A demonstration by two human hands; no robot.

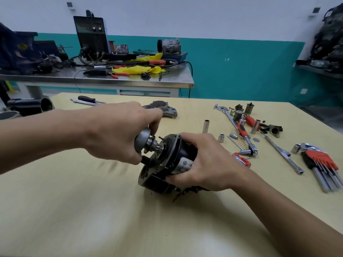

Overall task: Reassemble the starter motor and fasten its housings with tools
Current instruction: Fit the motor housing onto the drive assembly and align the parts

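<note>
The black starter motor body (pixel 167 164) lies on its side in the middle of the yellow table (pixel 92 201), open end facing left. My right hand (pixel 204 164) grips its body around the white label. My left hand (pixel 118 134) pinches the grey drive pinion assembly (pixel 143 140), whose toothed end sits at the motor's front opening. The grey aluminium nose housing (pixel 160 108) lies apart at the back of the table, behind my left hand.
Right of the motor lie sockets (pixel 206 125), a ratchet with a red-and-black handle (pixel 245 136), an extension bar (pixel 282 153), a red hex key set (pixel 321 164) and small motor parts (pixel 241 110). A screwdriver (pixel 89 99) lies at the back left. A cluttered steel bench (pixel 111 78) stands behind.
</note>
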